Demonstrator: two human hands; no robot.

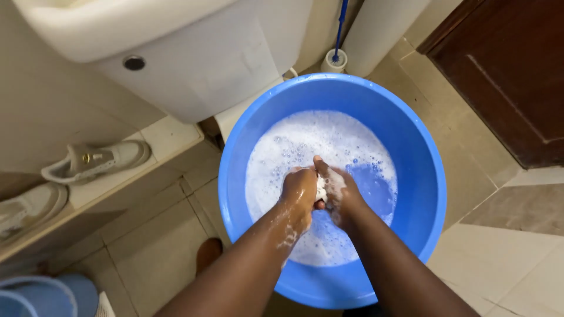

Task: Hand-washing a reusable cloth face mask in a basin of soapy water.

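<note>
Fingers [322, 170] of both hands are closing tightly around a small white cloth [321, 189], left hand [298, 191] and right hand [341, 196] pressing together above suds [294, 147] in a blue basin [423, 176]. Pale shoes [97, 159] are lying on a ledge [170, 136] to the left.

Bright blue basin [423, 176] — white foam [305, 147] inside; beige shoes [97, 159], pale tile floor [158, 246] — dark brown door [511, 70].
</note>
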